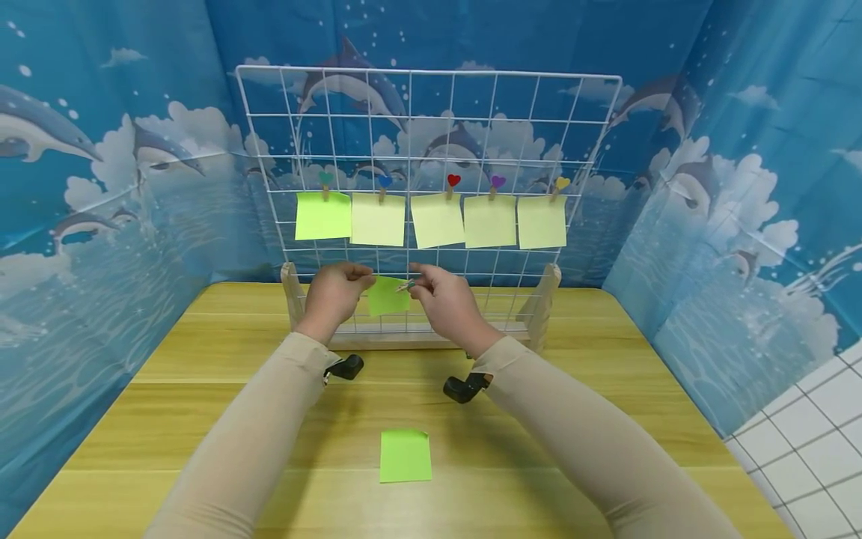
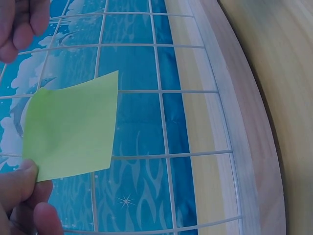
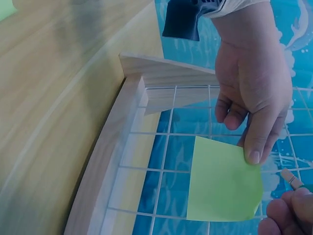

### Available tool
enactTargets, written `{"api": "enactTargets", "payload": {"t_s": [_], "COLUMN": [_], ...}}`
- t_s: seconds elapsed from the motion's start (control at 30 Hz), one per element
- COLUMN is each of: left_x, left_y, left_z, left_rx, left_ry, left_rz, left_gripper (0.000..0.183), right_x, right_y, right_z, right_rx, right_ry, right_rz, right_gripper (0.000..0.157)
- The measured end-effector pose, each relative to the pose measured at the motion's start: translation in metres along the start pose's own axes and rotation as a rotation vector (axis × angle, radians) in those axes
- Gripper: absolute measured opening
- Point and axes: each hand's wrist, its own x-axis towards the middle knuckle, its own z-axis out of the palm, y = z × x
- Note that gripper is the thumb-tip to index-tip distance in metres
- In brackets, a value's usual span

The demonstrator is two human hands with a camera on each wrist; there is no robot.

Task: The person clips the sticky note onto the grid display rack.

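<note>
My left hand (image 1: 337, 296) pinches a green sticky note (image 1: 388, 296) by its upper left corner, in front of the lower part of a white wire grid (image 1: 431, 72). In the left wrist view, thumb and fingers grip one corner of the note (image 2: 73, 129). My right hand (image 1: 450, 301) holds a small wooden clothespin (image 3: 291, 179) near the note's other upper corner; a bit of green shows on it. In the right wrist view the clothespin is apart from the note. A second green sticky note (image 1: 405, 457) lies on the table nearer to me.
Five sticky notes hang in a row on the grid, such as a bright green one (image 1: 323, 216), under clothespins with coloured hearts like the red heart (image 1: 454, 180). A wooden base (image 1: 404, 341) supports the grid on the table (image 1: 606, 412). Dolphin-print curtains (image 1: 168, 224) surround it.
</note>
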Motion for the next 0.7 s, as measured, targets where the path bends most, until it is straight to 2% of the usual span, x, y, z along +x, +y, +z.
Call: {"api": "enactTargets", "payload": {"t_s": [0.2,0.4,0.53,0.7], "left_x": [0.000,0.000,0.000,0.001], "left_y": [0.000,0.000,-0.001,-0.001], "left_z": [-0.001,-0.001,0.000,0.000], "left_rx": [0.003,0.014,0.007,0.013], "left_ry": [-0.006,0.000,0.001,0.003], "left_rz": [0.003,0.026,0.025,0.019], "left_gripper": [0.033,0.033,0.033,0.033], "right_x": [0.007,0.017,0.024,0.030], "right_y": [-0.004,-0.005,-0.007,-0.010], "right_z": [0.005,0.009,0.011,0.011], "right_rx": [-0.092,-0.318,-0.413,-0.440], "right_ry": [0.025,0.055,0.068,0.069], "right_rz": [0.013,-0.073,-0.120,-0.094], "right_gripper": [0.027,0.022,0.018,0.018]}}
